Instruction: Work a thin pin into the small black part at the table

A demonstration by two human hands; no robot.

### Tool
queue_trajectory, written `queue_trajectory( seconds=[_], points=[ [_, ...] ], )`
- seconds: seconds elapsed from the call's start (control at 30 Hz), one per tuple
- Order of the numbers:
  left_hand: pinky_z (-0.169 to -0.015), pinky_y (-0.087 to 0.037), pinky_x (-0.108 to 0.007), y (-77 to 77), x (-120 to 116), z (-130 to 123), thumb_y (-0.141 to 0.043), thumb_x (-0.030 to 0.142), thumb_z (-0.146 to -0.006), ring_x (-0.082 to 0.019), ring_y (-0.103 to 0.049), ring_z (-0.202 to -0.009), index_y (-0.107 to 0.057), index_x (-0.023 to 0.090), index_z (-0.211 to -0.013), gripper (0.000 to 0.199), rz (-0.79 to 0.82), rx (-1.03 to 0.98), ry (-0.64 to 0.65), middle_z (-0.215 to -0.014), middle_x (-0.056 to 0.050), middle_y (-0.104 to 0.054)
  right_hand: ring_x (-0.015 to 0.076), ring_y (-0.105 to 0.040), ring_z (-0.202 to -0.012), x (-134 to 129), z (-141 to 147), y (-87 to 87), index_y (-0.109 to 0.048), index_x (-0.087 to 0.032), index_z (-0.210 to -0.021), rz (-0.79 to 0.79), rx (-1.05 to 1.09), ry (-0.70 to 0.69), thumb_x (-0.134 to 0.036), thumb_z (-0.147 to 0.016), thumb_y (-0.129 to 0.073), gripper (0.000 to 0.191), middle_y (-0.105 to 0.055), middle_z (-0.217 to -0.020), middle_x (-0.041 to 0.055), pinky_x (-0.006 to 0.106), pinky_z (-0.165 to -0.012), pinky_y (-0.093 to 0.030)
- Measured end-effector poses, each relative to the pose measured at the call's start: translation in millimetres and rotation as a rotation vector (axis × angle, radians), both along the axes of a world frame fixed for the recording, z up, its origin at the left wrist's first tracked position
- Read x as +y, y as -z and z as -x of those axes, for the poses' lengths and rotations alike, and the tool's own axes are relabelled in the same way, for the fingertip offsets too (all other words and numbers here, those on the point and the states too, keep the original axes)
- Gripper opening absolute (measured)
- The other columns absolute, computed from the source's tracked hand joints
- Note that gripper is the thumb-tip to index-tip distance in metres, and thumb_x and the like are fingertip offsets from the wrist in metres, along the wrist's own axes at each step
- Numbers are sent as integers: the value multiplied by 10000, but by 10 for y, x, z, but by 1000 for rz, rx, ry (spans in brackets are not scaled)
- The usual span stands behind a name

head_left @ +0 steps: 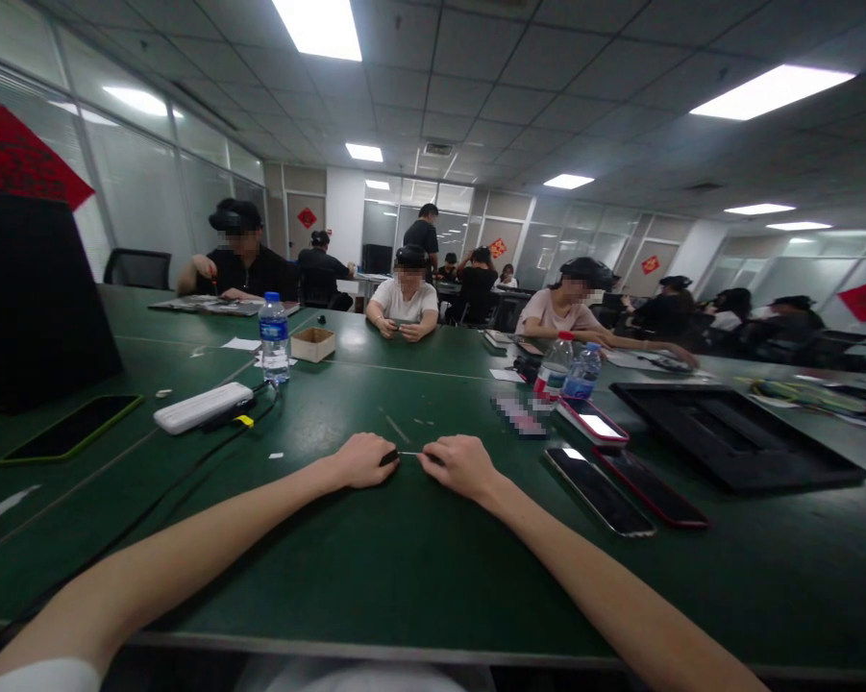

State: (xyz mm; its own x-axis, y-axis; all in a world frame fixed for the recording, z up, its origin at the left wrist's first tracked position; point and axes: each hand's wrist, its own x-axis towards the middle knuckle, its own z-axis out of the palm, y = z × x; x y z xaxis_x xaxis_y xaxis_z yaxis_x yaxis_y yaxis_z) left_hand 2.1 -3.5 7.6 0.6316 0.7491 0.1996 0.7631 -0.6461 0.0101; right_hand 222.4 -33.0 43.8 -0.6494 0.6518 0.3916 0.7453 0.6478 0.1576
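Both of my forearms reach across the green table [404, 557], with the hands close together near its middle. My left hand [364, 460] is closed around a small dark piece [389, 458]. Facing it, my right hand [461, 464] has its fingers closed on another dark piece, mostly covered by the fingers. Between the two hands runs a thin pale rod [409, 454], which seems to join both dark ends. What kind of thing it is I cannot make out.
Left of my hands lie a white power bank [203, 407] with a cable, a phone [72, 429], a water bottle [274, 338] and an open box [312, 344]. To the right are several phones [598, 492], two bottles [552, 369] and a black frame [735, 434]. Several people sit across the table.
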Motion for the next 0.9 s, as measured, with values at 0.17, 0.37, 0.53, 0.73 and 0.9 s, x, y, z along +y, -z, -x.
queue_trajectory(
  seconds=[0.17,0.37,0.53,0.73,0.9],
  points=[
    [-678,-464,-305,-33,-20,2,-356,415,-881,-212,-627,-746,-630,176,-848,365,9,-7,2,-819,-91,-667,100,-561,-616,3,-13,23,-691,-200,-869,5,61,-64,-386,-901,-418,332,-668,-736,29,203,-605,-363],
    [-683,-461,-304,-48,-18,-5,-377,409,-869,-211,-624,-754,-629,174,-843,346,14,-6,-3,-827,-90,-667,98,-558,-604,-3,9,7,-694,-200,-859,5,38,-82,-378,-898,-426,324,-663,-719,29,195,-584,-369],
    [-671,-458,-299,-44,-17,5,-354,407,-885,-202,-622,-728,-625,179,-836,358,17,-17,6,-805,-82,-664,102,-569,-629,7,-5,-2,-692,-199,-874,17,43,-54,-381,-903,-421,329,-666,-747,32,201,-603,-379],
    [-681,-458,-304,-46,-32,9,-362,410,-880,-211,-624,-751,-625,169,-842,358,13,-8,-3,-818,-93,-666,100,-564,-631,1,11,32,-684,-196,-883,43,32,-48,-381,-915,-406,336,-667,-754,28,212,-619,-368],
    [-713,-461,-312,-63,-43,1,-380,410,-870,-217,-626,-790,-632,167,-861,350,29,-2,-33,-855,-102,-670,109,-574,-661,3,17,26,-677,-196,-898,45,4,-32,-395,-917,-394,346,-663,-773,38,211,-628,-373]
  ],
)
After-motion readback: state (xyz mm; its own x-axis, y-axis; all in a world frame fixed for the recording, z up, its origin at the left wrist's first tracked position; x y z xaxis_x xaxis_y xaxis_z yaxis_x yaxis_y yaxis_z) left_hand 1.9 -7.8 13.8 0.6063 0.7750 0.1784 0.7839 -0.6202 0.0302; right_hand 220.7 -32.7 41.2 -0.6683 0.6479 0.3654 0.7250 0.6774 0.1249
